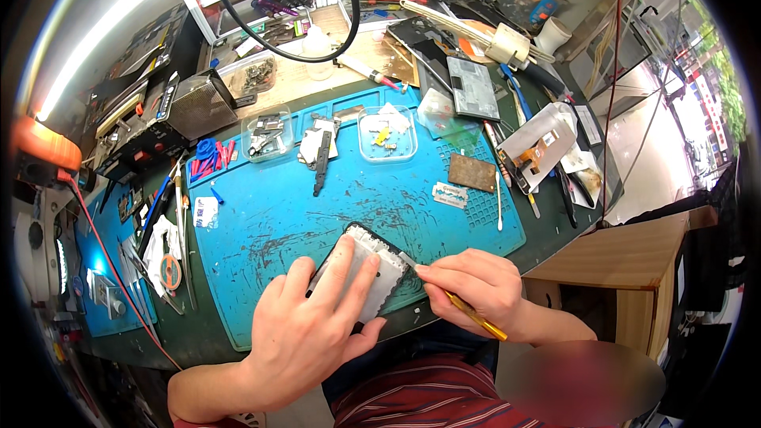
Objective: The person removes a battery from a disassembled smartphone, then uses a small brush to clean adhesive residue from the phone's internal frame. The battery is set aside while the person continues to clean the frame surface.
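Observation:
A phone part with a black edge and silver-grey inner plate lies angled at the front of the blue work mat. My left hand rests spread over it, fingertips pressing on the plate and thumb at its lower side. My right hand grips a gold-handled blade tool in a pinch, its thin metal tip at the part's right edge. Behind them lie a razor blade, a brown metal plate and a white swab.
Clear boxes of small parts stand along the mat's back. Phone parts and tools crowd the right, pliers and tweezers the left. A black cable loop hangs overhead. A wooden cabinet stands right of the bench.

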Available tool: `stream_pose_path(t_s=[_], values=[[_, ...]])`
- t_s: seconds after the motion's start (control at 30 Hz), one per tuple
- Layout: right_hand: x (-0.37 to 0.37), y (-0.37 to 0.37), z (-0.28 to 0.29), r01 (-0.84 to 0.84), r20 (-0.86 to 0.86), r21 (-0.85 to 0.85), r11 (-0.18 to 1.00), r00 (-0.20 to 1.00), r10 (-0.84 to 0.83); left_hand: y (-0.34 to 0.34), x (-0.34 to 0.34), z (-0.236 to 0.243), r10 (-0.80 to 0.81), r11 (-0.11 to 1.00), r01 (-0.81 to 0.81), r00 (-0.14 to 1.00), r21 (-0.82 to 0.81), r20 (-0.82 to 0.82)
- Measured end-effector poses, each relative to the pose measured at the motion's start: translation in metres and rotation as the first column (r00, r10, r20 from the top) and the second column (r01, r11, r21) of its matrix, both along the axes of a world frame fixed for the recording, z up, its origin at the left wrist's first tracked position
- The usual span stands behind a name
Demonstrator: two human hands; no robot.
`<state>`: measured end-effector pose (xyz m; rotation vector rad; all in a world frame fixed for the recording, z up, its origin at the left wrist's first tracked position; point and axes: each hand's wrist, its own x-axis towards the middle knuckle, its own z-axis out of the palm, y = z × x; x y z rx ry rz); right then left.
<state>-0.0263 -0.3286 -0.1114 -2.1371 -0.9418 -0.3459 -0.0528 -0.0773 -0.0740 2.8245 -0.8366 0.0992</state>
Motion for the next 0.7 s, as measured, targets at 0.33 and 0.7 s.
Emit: stream_pose_path(t_s=[0.33,0.7], values=[[0.003,0.006,0.004,0.007,-0.062,-0.005,1.000,0.998,-0.008,0.001,0.000,0.001,-0.003,1.000,0.003,1.000,-0.012,-0.003],[0.011,0.017,0.006,0.000,-0.056,-0.009,1.000,0.998,-0.001,0.002,-0.002,0.000,0.021,0.996,-0.023,1.000,-0.082,-0.022]])
